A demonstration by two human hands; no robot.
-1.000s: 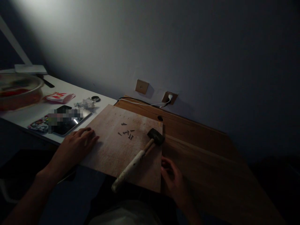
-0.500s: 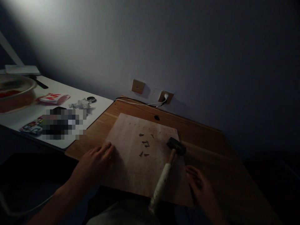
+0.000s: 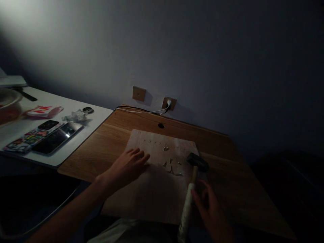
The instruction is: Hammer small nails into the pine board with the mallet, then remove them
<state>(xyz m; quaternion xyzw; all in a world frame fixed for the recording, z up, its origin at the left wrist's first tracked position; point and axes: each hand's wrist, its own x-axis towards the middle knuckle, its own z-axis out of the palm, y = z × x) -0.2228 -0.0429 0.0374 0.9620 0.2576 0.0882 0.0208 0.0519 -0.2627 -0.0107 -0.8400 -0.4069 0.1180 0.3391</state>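
A pale wooden board [image 3: 149, 199] lies on a brown wooden table [image 3: 235, 189] in dim light. My left hand [image 3: 128, 167] rests flat on the board's left part, fingers stretched out. Several small nails [image 3: 171, 164] lie scattered on the board just right of those fingers. A hammer [image 3: 192, 189] with a dark head and a pale handle lies along the board's right edge. My right hand [image 3: 210, 211] is beside the handle, fingers loosely apart and touching or nearly touching it, with no closed grip.
A white desk [image 3: 63, 153] adjoins on the left, with two phones [image 3: 54, 136], a crumpled wrapper [image 3: 74, 116], a red packet [image 3: 44, 110] and a bowl [image 3: 7, 103]. Two wall plates [image 3: 139, 93] sit behind the table, and a white cable [image 3: 141, 111] is plugged into one.
The board with hammer and nails has slid right, off the white desk and fully onto the brown table. The nails have scattered. My right hand has come up to the hammer handle.
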